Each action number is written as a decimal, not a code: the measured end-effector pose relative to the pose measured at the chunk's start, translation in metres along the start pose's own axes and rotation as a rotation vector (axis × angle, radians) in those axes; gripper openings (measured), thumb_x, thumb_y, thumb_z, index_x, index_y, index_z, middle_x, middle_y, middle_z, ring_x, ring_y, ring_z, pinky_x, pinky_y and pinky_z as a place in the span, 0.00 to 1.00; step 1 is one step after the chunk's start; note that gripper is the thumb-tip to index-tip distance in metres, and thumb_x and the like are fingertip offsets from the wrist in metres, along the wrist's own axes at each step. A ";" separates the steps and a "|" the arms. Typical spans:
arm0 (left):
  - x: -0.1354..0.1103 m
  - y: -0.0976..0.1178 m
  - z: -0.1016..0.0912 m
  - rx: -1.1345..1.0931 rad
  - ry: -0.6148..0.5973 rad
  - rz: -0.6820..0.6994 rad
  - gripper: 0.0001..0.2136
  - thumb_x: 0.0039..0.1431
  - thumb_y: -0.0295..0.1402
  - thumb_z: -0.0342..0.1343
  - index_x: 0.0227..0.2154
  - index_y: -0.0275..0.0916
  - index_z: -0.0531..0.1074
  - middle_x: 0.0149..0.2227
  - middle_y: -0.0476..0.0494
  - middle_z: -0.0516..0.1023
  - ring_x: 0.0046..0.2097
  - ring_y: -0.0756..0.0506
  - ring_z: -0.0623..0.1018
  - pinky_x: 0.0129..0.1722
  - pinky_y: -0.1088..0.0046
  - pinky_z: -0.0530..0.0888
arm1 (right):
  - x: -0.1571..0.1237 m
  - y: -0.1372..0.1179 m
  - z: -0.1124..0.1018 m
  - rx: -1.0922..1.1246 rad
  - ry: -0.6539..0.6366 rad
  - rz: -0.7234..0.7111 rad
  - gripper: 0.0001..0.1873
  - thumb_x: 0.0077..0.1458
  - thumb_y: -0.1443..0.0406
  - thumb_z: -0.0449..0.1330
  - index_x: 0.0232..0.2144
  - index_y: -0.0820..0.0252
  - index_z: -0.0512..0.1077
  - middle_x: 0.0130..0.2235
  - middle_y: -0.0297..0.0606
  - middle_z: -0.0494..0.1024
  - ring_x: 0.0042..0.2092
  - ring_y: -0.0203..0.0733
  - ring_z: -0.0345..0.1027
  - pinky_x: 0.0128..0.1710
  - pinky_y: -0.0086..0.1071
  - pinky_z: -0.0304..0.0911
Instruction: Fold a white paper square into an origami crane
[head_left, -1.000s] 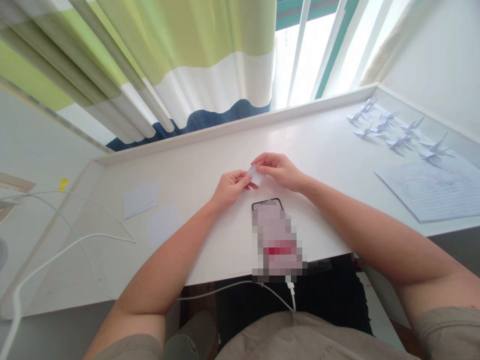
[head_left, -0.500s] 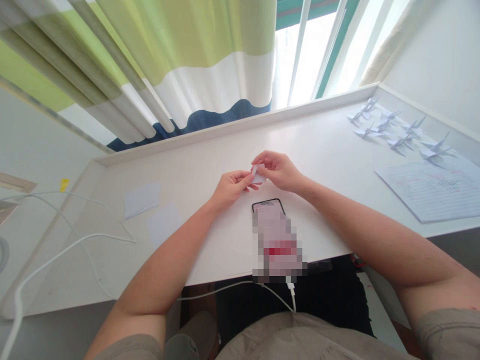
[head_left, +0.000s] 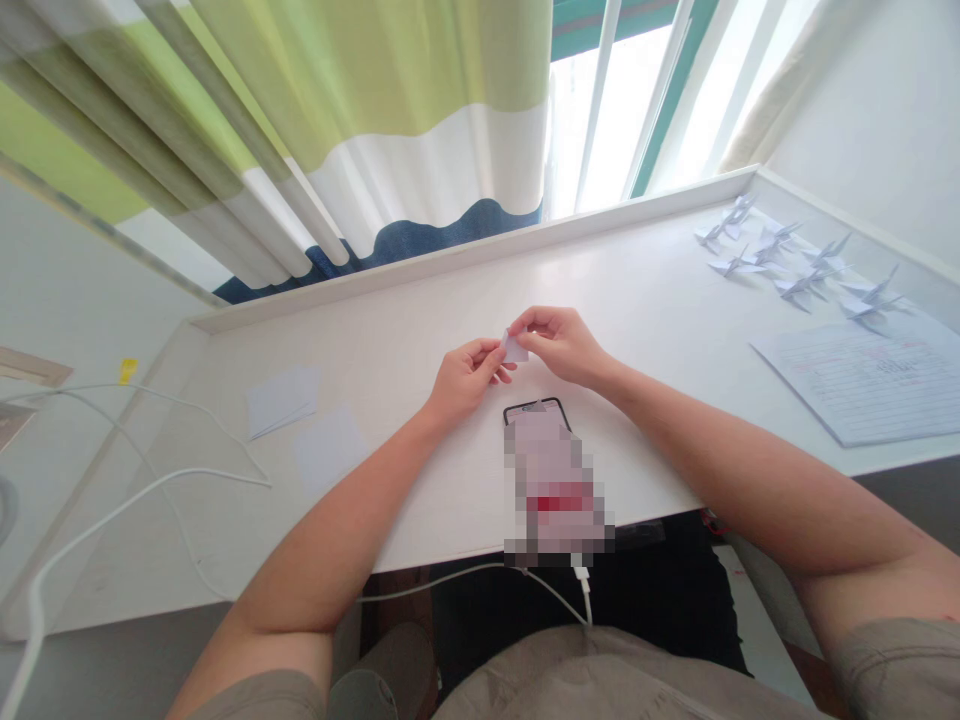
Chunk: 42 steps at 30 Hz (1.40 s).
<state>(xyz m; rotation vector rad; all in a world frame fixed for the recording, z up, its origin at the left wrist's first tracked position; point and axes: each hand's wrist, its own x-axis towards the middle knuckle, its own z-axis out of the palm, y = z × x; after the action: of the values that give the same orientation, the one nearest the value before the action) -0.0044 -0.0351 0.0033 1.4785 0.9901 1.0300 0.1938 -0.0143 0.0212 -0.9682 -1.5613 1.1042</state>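
Note:
Both my hands meet above the middle of the white desk (head_left: 390, 330). Between them is a small folded piece of white paper (head_left: 514, 349). My left hand (head_left: 465, 377) pinches its left side with thumb and fingertips. My right hand (head_left: 561, 343) pinches its right side, fingers curled over the top. Just below the hands a phone (head_left: 553, 470) lies flat on the desk near the front edge, with a white cable (head_left: 465, 575) plugged into its near end.
Several folded white paper cranes (head_left: 795, 265) stand at the far right, with a lined written sheet (head_left: 870, 385) in front of them. Loose white paper squares (head_left: 285, 398) lie at the left. White cables (head_left: 112, 500) trail over the left side. A striped curtain (head_left: 315, 130) hangs behind.
The small paper has been turned and folded smaller between my fingertips. Both hands stay in nearly the same spot above the phone.

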 end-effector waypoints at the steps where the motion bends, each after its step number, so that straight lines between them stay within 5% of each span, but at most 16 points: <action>1: 0.000 -0.001 0.000 0.014 0.005 0.011 0.26 0.62 0.58 0.68 0.45 0.37 0.81 0.36 0.41 0.87 0.33 0.46 0.84 0.36 0.69 0.78 | 0.000 -0.002 0.000 -0.017 -0.008 0.007 0.08 0.55 0.60 0.66 0.31 0.58 0.80 0.34 0.38 0.83 0.37 0.43 0.75 0.39 0.38 0.69; 17: -0.001 -0.001 0.000 0.017 -0.008 0.066 0.22 0.66 0.51 0.67 0.49 0.36 0.82 0.40 0.39 0.89 0.34 0.47 0.84 0.38 0.68 0.79 | -0.001 0.006 0.004 0.084 0.008 -0.003 0.17 0.57 0.51 0.73 0.33 0.58 0.79 0.35 0.38 0.85 0.36 0.42 0.77 0.41 0.40 0.74; 27: -0.002 -0.001 0.002 -0.001 0.026 0.030 0.22 0.61 0.53 0.70 0.43 0.36 0.81 0.33 0.41 0.87 0.32 0.47 0.83 0.37 0.69 0.80 | 0.001 0.009 0.006 -0.027 0.079 -0.091 0.13 0.56 0.56 0.71 0.40 0.55 0.80 0.40 0.39 0.85 0.44 0.47 0.79 0.48 0.45 0.74; 42: -0.003 0.006 0.003 -0.008 0.019 0.014 0.21 0.62 0.53 0.69 0.38 0.37 0.80 0.30 0.43 0.85 0.26 0.49 0.80 0.31 0.70 0.78 | 0.000 0.008 0.003 0.094 0.018 -0.031 0.14 0.54 0.56 0.74 0.39 0.56 0.83 0.41 0.39 0.86 0.42 0.45 0.79 0.46 0.43 0.75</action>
<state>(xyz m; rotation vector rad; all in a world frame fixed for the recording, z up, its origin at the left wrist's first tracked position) -0.0019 -0.0398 0.0081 1.4731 0.9896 1.0589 0.1910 -0.0126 0.0136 -0.8863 -1.4920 1.1339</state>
